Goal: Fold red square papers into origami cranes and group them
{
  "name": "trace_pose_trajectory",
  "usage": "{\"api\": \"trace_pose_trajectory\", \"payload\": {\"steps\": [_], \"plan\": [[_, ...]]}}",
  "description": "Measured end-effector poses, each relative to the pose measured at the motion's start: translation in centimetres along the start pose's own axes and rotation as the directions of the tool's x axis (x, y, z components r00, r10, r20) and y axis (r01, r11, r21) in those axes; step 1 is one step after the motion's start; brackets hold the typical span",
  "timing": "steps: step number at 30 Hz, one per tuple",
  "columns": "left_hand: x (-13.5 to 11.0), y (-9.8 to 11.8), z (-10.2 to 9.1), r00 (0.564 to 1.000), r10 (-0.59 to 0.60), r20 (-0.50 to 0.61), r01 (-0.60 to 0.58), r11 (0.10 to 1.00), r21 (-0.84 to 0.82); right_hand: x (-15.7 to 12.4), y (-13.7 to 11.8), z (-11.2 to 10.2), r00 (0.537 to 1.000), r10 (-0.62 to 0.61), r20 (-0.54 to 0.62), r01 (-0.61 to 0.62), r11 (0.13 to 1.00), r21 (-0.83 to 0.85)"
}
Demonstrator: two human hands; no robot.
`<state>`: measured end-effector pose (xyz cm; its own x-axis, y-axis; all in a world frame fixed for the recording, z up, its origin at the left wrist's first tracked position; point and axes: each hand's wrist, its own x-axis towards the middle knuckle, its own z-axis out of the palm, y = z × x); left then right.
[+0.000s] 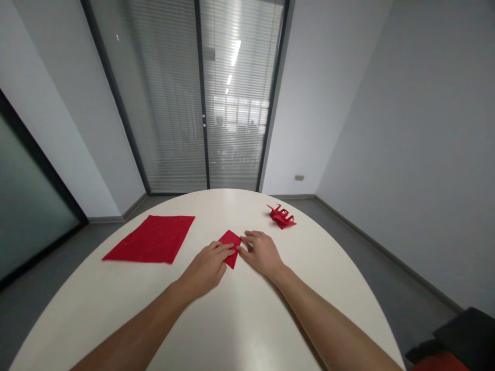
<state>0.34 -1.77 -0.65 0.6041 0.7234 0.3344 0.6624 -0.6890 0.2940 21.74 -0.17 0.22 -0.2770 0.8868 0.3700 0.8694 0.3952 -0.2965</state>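
A small folded piece of red paper [230,246] lies on the round white table [232,319] between my hands. My left hand [207,267] rests palm down with its fingertips pressed on the paper's left side. My right hand [261,252] lies flat at the paper's right edge, with its fingertips touching that edge. Both hands press the paper flat against the table rather than lifting it.
A stack of flat red paper sheets [151,239] lies to the left. A folded red paper figure [281,216] stands at the far right of the table. Blinds cover a glass door [201,98] behind. A dark chair [460,335] sits at the lower right.
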Motion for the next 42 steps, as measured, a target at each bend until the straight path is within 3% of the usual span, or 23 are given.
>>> {"api": "trace_pose_trajectory", "payload": {"steps": [4,18,28,35,42], "plan": [[0.02,0.03,-0.03,1.0,0.003,0.0,-0.003,1.0,0.01,0.09,0.01,0.06,1.0,-0.01,-0.028,0.011,1.0,0.022],[0.13,0.15,-0.11,1.0,-0.017,0.02,0.016,1.0,0.019,-0.23,-0.27,0.13,0.999,-0.03,0.038,0.031,0.999,-0.034],[0.08,0.47,-0.16,0.991,-0.124,-0.05,0.13,0.979,0.159,-0.25,-0.04,0.39,0.967,-0.252,0.047,0.248,0.966,0.074],[0.12,0.12,0.17,0.985,-0.131,-0.111,0.146,0.98,0.138,-0.22,-0.53,0.13,0.939,-0.344,0.006,0.34,0.93,0.137],[-0.01,-0.23,0.56,0.981,-0.11,-0.158,0.131,0.982,0.133,-0.11,0.39,0.58,0.958,-0.285,-0.039,0.287,0.954,0.085]]}}
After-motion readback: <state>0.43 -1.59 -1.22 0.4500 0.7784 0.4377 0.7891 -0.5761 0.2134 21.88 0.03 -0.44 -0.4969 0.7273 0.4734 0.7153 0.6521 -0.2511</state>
